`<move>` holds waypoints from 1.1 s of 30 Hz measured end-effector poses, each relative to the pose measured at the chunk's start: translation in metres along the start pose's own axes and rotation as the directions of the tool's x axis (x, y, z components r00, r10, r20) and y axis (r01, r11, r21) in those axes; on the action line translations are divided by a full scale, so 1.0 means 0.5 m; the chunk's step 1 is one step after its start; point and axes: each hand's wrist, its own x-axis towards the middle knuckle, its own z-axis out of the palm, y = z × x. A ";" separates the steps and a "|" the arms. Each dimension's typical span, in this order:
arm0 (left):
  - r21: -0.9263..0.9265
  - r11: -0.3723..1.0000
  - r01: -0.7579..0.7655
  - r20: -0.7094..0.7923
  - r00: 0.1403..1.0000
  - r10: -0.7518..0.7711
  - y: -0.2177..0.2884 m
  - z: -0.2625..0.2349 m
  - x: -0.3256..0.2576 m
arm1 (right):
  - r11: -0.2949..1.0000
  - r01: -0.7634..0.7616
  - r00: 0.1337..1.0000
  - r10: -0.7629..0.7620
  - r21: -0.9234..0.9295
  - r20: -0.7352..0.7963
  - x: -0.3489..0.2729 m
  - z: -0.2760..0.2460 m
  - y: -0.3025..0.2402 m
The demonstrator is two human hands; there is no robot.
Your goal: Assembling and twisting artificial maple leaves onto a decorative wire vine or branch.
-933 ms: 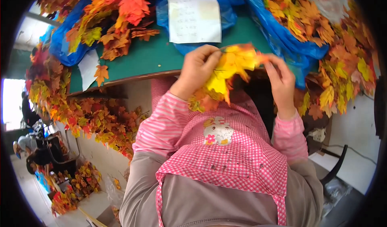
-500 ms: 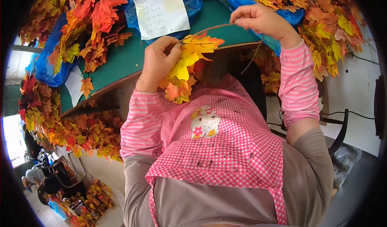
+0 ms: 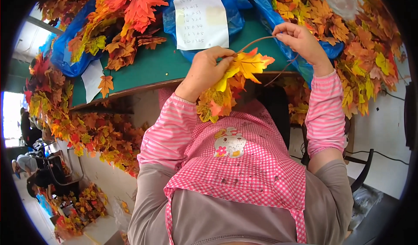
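Note:
My left hand (image 3: 209, 71) pinches a thin brown stem (image 3: 254, 41) at the end where artificial maple leaves (image 3: 250, 65) in yellow, orange and red hang from it. The fingertips of my right hand (image 3: 301, 44) close on the same stem farther right, and it arcs between the two hands. Beyond the right hand its loose tail curves down and back to the left. Both hands are above the near edge of the green table (image 3: 143, 68). The exact grip points behind my left fingers are hidden.
A handwritten paper sheet (image 3: 202, 40) lies on a blue plastic bag (image 3: 238, 18). Orange and red leaf piles (image 3: 143, 12) sit at the back left, more leaves (image 3: 324, 16) at the right. A single orange leaf (image 3: 106, 85) hangs at the table edge. Leaf garlands (image 3: 93, 132) hang lower left.
The whole view has shifted, so table and hands appear farther right and lower. Both hands keep their pinch on the stem, with about the same gap between them.

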 end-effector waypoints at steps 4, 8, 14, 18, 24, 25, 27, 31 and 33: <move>-0.379 0.890 0.251 0.253 0.954 -0.162 0.010 0.001 0.020 | 0.996 0.012 1.000 -0.014 0.088 0.019 0.000 -0.006 0.013; -0.502 0.726 0.470 0.442 0.861 -0.251 0.026 0.001 0.030 | 0.994 0.008 1.000 -0.009 0.107 0.012 -0.006 -0.001 0.028; -0.423 0.764 0.488 0.553 0.806 -0.209 0.022 0.012 0.035 | 0.989 -0.050 0.998 0.044 0.139 0.042 -0.006 0.014 0.055; -0.353 0.863 0.360 0.408 0.890 -0.205 -0.006 0.054 0.037 | 0.991 -0.088 0.992 0.078 -0.099 -0.102 -0.004 0.045 0.056; -0.241 0.958 0.154 0.212 0.972 -0.103 -0.016 0.086 0.047 | 0.687 0.360 0.830 -0.545 -0.631 -0.120 -0.015 0.133 0.031; -0.203 0.968 0.147 0.148 0.982 -0.118 -0.012 0.089 0.045 | 0.736 0.389 0.864 -0.500 -0.554 -0.056 -0.012 0.140 0.029; -0.095 0.994 0.059 0.014 0.998 -0.058 -0.007 0.090 0.048 | 0.826 0.305 0.915 -0.392 -0.474 -0.093 -0.008 0.142 0.029; -0.074 0.995 0.074 -0.063 0.995 -0.079 -0.013 0.100 0.048 | 0.881 0.242 0.946 -0.307 -0.407 -0.102 0.019 0.111 0.022; -0.059 0.997 0.054 -0.098 0.993 -0.060 -0.020 0.110 0.050 | 0.944 0.200 0.951 -0.252 -0.262 -0.178 0.045 0.084 0.005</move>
